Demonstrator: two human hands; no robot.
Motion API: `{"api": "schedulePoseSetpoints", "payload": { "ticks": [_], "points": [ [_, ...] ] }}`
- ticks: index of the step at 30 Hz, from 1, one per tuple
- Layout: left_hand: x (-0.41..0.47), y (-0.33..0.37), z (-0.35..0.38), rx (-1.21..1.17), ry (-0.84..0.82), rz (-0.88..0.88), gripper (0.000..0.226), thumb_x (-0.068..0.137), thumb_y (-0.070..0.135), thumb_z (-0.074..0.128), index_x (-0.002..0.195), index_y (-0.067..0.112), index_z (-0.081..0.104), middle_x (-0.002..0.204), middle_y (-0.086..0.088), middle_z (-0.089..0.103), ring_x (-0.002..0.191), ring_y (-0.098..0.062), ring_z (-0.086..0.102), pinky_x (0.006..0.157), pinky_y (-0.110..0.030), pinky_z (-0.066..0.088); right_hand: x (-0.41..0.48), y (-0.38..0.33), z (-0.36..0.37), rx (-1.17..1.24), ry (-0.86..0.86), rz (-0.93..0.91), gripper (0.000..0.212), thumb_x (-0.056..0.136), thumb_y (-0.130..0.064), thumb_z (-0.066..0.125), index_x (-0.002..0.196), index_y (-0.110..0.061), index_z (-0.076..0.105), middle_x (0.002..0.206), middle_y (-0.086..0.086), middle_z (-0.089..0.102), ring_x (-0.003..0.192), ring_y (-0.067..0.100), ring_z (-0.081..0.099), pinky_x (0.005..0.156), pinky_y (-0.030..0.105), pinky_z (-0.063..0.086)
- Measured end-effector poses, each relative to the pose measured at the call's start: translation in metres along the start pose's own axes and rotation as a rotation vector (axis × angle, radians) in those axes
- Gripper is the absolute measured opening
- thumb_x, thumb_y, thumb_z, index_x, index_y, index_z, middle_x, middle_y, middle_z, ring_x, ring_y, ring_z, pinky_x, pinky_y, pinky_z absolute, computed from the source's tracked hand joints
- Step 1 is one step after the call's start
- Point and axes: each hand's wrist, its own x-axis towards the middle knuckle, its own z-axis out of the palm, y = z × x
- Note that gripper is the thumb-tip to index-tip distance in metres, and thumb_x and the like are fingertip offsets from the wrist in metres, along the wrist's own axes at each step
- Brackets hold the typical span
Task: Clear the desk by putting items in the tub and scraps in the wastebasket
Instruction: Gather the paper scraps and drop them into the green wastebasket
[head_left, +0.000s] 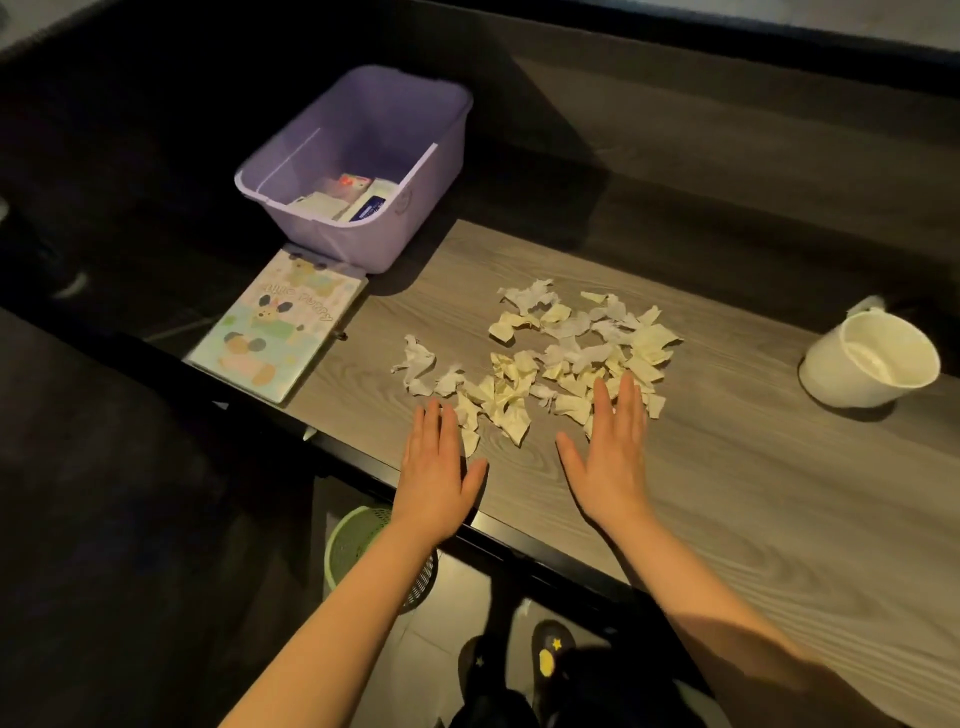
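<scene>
Both my hands lie flat, fingers together and straight, holding nothing: left hand and right hand at the near edge of the paper scraps. The pile spreads toward twelve o'clock from my fingertips, its long axis running nine to three. The wastebasket sits under the desk at six o'clock, nearer my left hand, so I'd rake scraps back.

lilac tub, cream and white scraps, green wastebasket, wood-grain desk (grey-brown)
</scene>
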Motion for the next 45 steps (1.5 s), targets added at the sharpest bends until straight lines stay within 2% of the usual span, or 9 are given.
{"api": "schedulePoseSetpoints", "payload": {
  "ticks": [6, 12, 17, 22, 27, 30, 36, 40, 45],
  "points": [
    [0.026, -0.005, 0.007, -0.054, 0.169, 0.059, 0.086, 0.089, 0.05, 0.049, 0.15, 0.014, 0.001, 0.159, -0.009, -0.005, 0.147, -0.025, -0.006, 0.12, -0.041, 0.006, 0.024, -0.006, 0.003, -0.033, 0.083, -0.248, 0.064, 0.092, -0.051, 0.024, 0.148, -0.02, 0.021, 0.159, 0.004, 0.004, 0.143, 0.009, -0.01, 0.116, 0.041, -0.01],
    [0.042, -0.013, 0.011, 0.095, 0.192, 0.119, 0.09, 0.085, 0.063, 0.044, 0.15, 0.022, -0.003, 0.158, -0.003, -0.012, 0.145, -0.024, -0.018, 0.118, -0.043, -0.003, 0.035, 0.006, 0.019, 0.008, 0.188, -0.421, 0.052, 0.093, -0.047, 0.037, 0.139, -0.023, 0.039, 0.152, -0.001, 0.031, 0.141, 0.014, 0.02, 0.118, 0.043, 0.006],
    [0.054, -0.01, 0.013, 0.225, 0.291, 0.223, 0.088, 0.08, 0.073, 0.035, 0.149, 0.028, 0.006, 0.153, -0.002, 0.012, 0.14, -0.022, 0.011, 0.115, -0.042, 0.013, 0.034, 0.008, 0.017, 0.14, 0.397, -0.484, 0.047, 0.088, -0.044, 0.04, 0.125, -0.018, 0.054, 0.127, 0.0, 0.053, 0.119, 0.012, 0.04, 0.103, 0.037, 0.033],
    [0.051, -0.01, 0.016, 0.209, 0.362, 0.237, 0.076, 0.085, 0.063, 0.044, 0.146, 0.025, 0.018, 0.142, -0.004, 0.027, 0.13, -0.022, 0.027, 0.109, -0.04, 0.027, 0.032, 0.016, 0.012, 0.221, 0.508, -0.429, 0.035, 0.089, -0.032, 0.046, 0.115, -0.011, 0.059, 0.106, 0.003, 0.055, 0.101, 0.016, 0.048, 0.082, 0.026, 0.034],
    [0.04, -0.011, 0.017, 0.17, 0.356, 0.209, 0.069, 0.086, 0.059, 0.047, 0.142, 0.023, 0.027, 0.142, -0.009, 0.027, 0.132, -0.027, 0.027, 0.107, -0.044, 0.03, 0.027, 0.033, -0.007, 0.006, 0.4, -0.336, 0.036, 0.095, -0.031, 0.049, 0.126, -0.015, 0.052, 0.119, 0.003, 0.052, 0.111, 0.019, 0.049, 0.086, 0.029, 0.039],
    [0.031, -0.011, 0.02, 0.17, 0.365, 0.226, 0.066, 0.088, 0.059, 0.041, 0.142, 0.023, 0.027, 0.142, -0.01, 0.029, 0.131, -0.028, 0.028, 0.105, -0.044, 0.03, 0.021, 0.045, -0.014, -0.117, 0.285, -0.29, 0.042, 0.094, -0.044, 0.045, 0.13, -0.021, 0.048, 0.127, 0.0, 0.047, 0.11, 0.016, 0.049, 0.082, 0.03, 0.043],
    [0.024, -0.001, 0.02, 0.173, 0.308, 0.178, 0.09, 0.076, 0.074, 0.046, 0.146, 0.029, 0.015, 0.145, -0.009, 0.024, 0.133, -0.03, 0.027, 0.108, -0.046, 0.028, 0.017, 0.042, -0.012, -0.299, 0.065, -0.336, 0.068, 0.076, -0.073, 0.05, 0.128, -0.03, 0.041, 0.125, -0.007, 0.04, 0.098, 0.013, 0.051, 0.071, 0.028, 0.044],
    [0.029, 0.014, 0.027, 0.158, 0.336, 0.166, 0.091, 0.074, 0.071, 0.054, 0.144, 0.023, 0.022, 0.139, -0.009, 0.031, 0.129, -0.029, 0.032, 0.106, -0.044, 0.032, 0.024, 0.042, -0.01, -0.349, 0.065, -0.39, 0.045, 0.087, -0.061, 0.046, 0.114, -0.025, 0.048, 0.114, -0.003, 0.048, 0.099, 0.017, 0.052, 0.074, 0.031, 0.043],
    [0.034, 0.016, 0.027, 0.153, 0.354, 0.178, 0.069, 0.08, 0.062, 0.054, 0.13, 0.016, 0.041, 0.129, -0.007, 0.047, 0.117, -0.026, 0.047, 0.097, -0.04, 0.045, 0.025, 0.039, -0.008, -0.331, 0.066, -0.46, 0.029, 0.095, -0.047, 0.042, 0.101, -0.021, 0.053, 0.103, -0.002, 0.06, 0.09, 0.017, 0.054, 0.068, 0.03, 0.04]
  ]
}}
